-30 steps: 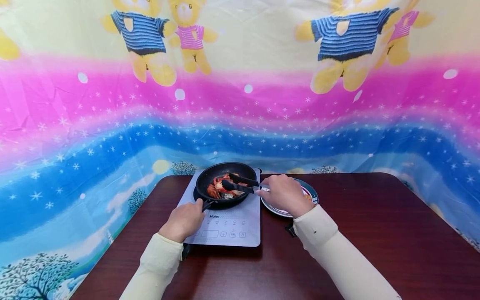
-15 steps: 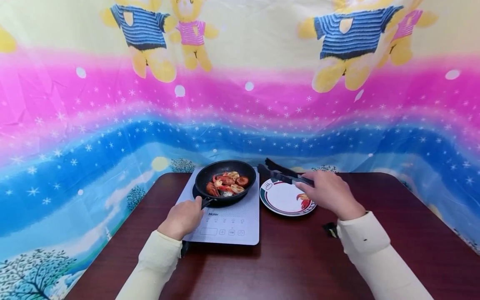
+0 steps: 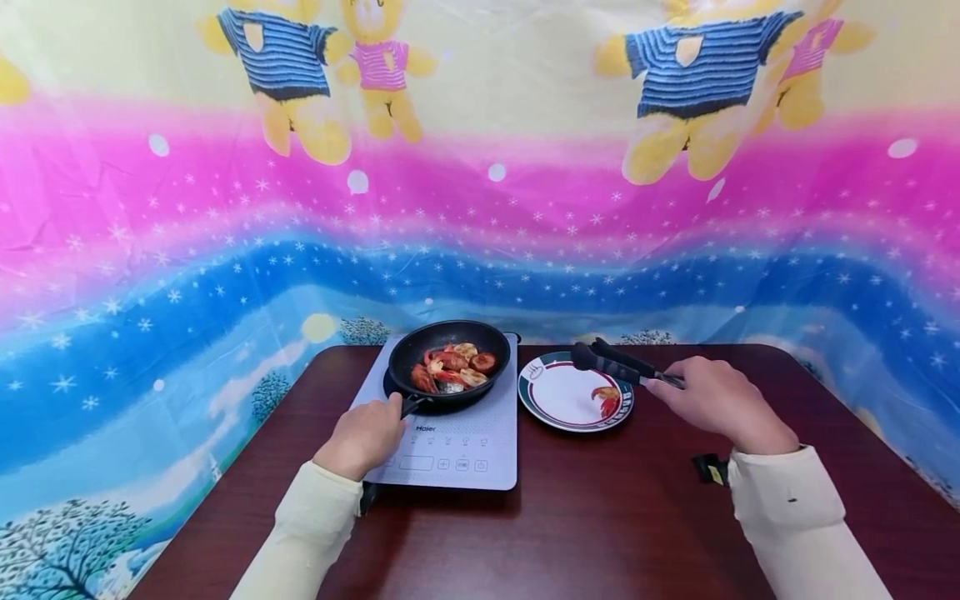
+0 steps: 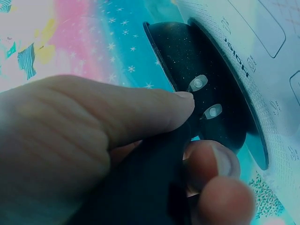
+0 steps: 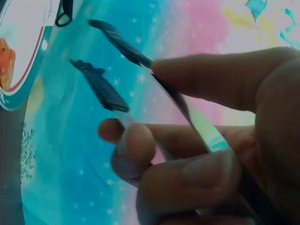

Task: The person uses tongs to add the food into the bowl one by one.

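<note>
My left hand (image 3: 363,437) grips the handle (image 4: 150,173) of a black frying pan (image 3: 408,348), with the thumb along its top. The pan is over the white induction cooktop (image 3: 498,433). Orange-red and pale food pieces (image 3: 453,365) lie in it. Black-tipped metal tongs (image 3: 618,364) are in my right hand (image 3: 723,404); their arms (image 5: 110,91) stand apart with nothing between the tips. In the head view those tips overlap the back right rim of a patterned plate (image 3: 562,396). The plate shows an orange-red shape (image 3: 606,402); I cannot tell if it is food or print.
A dark brown table (image 3: 600,517) carries the cooktop and plate, which stand side by side near its far edge. A printed curtain (image 3: 480,208) with bears and snowflakes hangs behind. Something small and black (image 3: 708,468) shows beside my right wrist.
My right hand has drawn the tongs out of the pan, away to the right and past the plate. My left hand has kept its grip on the handle.
</note>
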Motion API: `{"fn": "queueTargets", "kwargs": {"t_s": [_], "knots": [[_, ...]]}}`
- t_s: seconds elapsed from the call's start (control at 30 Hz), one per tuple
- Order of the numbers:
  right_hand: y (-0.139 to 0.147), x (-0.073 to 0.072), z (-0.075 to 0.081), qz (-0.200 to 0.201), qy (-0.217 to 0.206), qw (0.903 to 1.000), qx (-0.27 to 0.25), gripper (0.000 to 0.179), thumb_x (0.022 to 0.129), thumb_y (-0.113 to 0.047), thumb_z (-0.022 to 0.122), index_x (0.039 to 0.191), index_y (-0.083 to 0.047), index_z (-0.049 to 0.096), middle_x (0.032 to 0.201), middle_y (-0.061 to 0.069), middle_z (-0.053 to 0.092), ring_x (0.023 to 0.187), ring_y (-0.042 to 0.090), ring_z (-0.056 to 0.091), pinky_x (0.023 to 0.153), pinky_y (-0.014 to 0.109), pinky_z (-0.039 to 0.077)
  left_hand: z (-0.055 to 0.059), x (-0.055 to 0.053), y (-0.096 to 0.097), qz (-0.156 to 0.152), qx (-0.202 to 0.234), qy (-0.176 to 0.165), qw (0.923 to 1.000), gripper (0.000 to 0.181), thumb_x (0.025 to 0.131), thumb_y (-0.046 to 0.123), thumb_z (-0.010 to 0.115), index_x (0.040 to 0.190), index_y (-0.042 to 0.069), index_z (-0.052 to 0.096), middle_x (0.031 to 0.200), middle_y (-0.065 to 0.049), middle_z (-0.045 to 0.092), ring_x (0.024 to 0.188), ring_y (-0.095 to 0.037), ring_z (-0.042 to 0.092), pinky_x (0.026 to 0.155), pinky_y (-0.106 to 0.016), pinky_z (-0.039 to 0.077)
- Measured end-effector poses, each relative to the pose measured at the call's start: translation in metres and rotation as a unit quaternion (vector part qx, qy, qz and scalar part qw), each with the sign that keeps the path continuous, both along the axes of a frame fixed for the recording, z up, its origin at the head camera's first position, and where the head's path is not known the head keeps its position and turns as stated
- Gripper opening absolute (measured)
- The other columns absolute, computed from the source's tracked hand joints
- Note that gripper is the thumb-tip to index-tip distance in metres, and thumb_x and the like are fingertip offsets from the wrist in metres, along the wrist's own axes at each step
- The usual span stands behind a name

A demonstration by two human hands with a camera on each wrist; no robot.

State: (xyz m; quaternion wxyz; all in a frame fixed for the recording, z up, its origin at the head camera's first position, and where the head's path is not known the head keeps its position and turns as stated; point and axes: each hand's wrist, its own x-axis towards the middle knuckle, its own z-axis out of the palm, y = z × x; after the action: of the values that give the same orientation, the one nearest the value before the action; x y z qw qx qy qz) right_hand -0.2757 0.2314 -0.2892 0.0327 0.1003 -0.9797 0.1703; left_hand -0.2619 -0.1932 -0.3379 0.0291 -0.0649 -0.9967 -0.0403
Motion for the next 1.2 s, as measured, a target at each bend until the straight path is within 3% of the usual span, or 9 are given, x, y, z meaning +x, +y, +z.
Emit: {"fn": "queueTargets", "kwargs": {"t_s": [0.2,0.33,0.5,0.7,1.2], "knots": [[0.016,0.003,0.003,0.013,-0.028,0.9995,0.011,0.061,0.092,-0.047,0.059,0.122,0.005,0.061,0.113,0.025,0.063,0.097,0.040,0.060,0.074,0.057,0.047,0.002,0.001,0.001,-0.001,0.001,0.002,1.0000,0.030,0.096,0.022,0.060,0.111,-0.003,0.053,0.073,-0.011,0.057,0.061,-0.021,0.054,0.057,-0.038,0.045],[0.019,0.002,0.001,0.013,-0.043,0.9988,0.020,0.052,0.092,-0.045,0.060,0.115,0.001,0.066,0.094,0.014,0.065,0.084,0.031,0.060,0.068,0.050,0.048,0.001,0.002,0.001,0.003,-0.002,0.002,1.0000,0.029,0.096,0.022,0.060,0.109,-0.003,0.053,0.074,-0.012,0.057,0.061,-0.022,0.054,0.058,-0.039,0.046],[0.019,0.000,-0.002,0.005,-0.066,0.9974,0.026,0.041,0.092,-0.041,0.060,0.104,-0.004,0.070,0.074,0.005,0.055,0.070,0.021,0.052,0.059,0.039,0.041,0.001,0.002,0.001,0.007,-0.002,-0.002,1.0000,0.027,0.096,0.022,0.060,0.107,-0.001,0.053,0.074,-0.012,0.057,0.061,-0.022,0.054,0.058,-0.039,0.046],[0.017,-0.003,-0.007,-0.004,-0.071,0.9970,0.030,0.034,0.091,-0.039,0.061,0.094,-0.006,0.071,0.071,0.005,0.052,0.066,0.020,0.049,0.056,0.038,0.038,0.002,0.001,0.001,0.008,-0.002,-0.006,0.9999,0.028,0.096,0.022,0.060,0.108,-0.001,0.053,0.073,-0.011,0.057,0.060,-0.021,0.054,0.057,-0.038,0.045],[0.009,-0.013,-0.022,0.007,-0.083,0.9964,0.012,0.032,0.092,-0.036,0.061,0.095,-0.006,0.071,0.069,0.004,0.050,0.065,0.019,0.047,0.056,0.036,0.036,0.001,0.002,0.002,0.009,-0.003,-0.008,0.9999,0.030,0.096,0.023,0.059,0.112,-0.002,0.052,0.074,-0.011,0.057,0.061,-0.021,0.052,0.057,-0.038,0.045]]}}
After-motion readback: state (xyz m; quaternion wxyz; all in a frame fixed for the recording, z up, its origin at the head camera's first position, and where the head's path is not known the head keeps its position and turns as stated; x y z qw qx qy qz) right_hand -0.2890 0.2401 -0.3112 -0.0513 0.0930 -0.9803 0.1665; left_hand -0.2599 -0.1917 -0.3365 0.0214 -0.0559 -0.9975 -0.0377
